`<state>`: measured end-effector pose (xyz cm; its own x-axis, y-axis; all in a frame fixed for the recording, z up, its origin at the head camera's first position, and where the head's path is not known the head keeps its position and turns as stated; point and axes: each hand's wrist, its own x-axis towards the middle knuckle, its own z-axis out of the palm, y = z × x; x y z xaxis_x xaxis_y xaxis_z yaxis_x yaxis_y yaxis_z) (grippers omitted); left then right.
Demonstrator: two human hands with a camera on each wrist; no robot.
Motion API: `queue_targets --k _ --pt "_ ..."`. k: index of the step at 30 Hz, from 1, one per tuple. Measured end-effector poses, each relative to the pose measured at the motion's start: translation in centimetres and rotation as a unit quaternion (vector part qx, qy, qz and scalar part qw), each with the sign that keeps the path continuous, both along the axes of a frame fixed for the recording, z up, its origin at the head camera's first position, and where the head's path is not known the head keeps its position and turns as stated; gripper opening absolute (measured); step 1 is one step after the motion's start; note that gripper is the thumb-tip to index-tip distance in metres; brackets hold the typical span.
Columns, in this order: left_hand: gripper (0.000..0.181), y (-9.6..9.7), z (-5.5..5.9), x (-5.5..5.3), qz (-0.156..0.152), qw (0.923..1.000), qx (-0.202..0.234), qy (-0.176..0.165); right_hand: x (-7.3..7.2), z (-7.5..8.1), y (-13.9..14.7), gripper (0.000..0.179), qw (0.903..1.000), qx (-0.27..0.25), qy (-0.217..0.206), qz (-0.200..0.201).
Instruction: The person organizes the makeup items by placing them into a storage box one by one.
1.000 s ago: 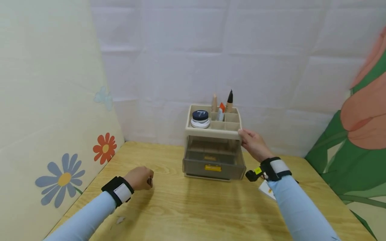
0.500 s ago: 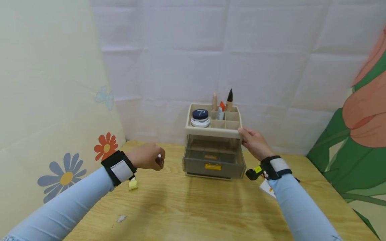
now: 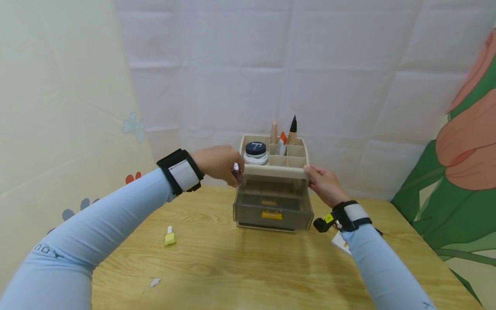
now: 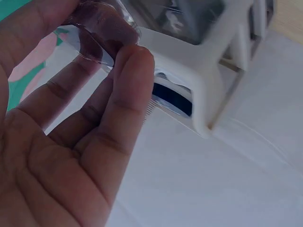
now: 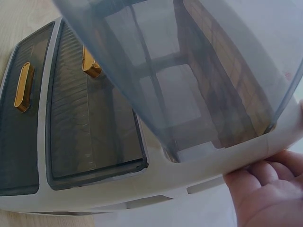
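1. Moved right since earlier, the left hand [image 3: 221,163] pinches a glossy dark container [image 4: 102,30] beside the cream organizer's [image 3: 275,171] left edge.
2. The right hand [image 3: 327,186] still grips the organizer's right near corner, fingers curled.
3. A yellow bottle [image 3: 169,237], partly hidden earlier, shows fully on the left worktop [image 3: 217,275].
4. A smoky translucent drawer [image 3: 252,215] juts nearward.

Near the back edge of the desk [image 3: 217,275], a drawer organizer [image 3: 275,172]; carries, on top, a jar [image 3: 256,148] at left, then in smaller compartments a tube [image 3: 281,147], a cosmetic stick [image 3: 274,132] behind it and a cosmetic pen [image 3: 293,129] at back right. Juts forward below with a drawer [image 3: 249,215]. Toward the desk's left edge, a nail polish bottle [image 3: 169,239]; right of the organizer, a card [image 3: 340,243].
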<state>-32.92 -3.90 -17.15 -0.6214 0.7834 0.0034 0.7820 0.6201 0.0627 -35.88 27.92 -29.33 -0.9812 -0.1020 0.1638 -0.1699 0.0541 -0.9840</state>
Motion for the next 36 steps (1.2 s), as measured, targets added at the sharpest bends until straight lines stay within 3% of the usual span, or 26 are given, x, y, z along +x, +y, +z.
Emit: queue_targets --k 6,12,19,24,28,36 --pt "0.01 4.1 0.4 -0.4 -0.003 0.9993 -0.034 -0.015 0.0 -0.3 -0.1 0.062 0.9999 0.011 0.006 -0.004" --pt "0.01 7.3 -0.8 -1.0 -0.024 0.9985 -0.048 -0.012 0.1 -0.7 -0.3 0.062 0.9999 0.0 0.014 -0.004" --pt "0.012 10.5 -2.4 -1.7 -0.077 0.9933 -0.084 0.022 0.3 -0.6 -0.4 0.062 0.9999 -0.006 0.009 -0.012" --pt "0.018 12.4 -3.3 -1.7 -0.079 0.9891 -0.116 0.044 0.5 -0.3 -0.5 0.061 0.9998 -0.008 0.001 -0.017" --pt "0.017 13.5 -3.8 -1.4 -0.074 0.988 -0.133 0.026 0.6 -0.2 -0.5 0.061 0.9998 -0.012 -0.007 -0.017" --pt "0.015 15.2 -5.5 -1.8 -0.12 0.9796 -0.15 0.06 0.5 -0.3 -0.4 0.061 0.9998 -0.013 -0.009 -0.008"
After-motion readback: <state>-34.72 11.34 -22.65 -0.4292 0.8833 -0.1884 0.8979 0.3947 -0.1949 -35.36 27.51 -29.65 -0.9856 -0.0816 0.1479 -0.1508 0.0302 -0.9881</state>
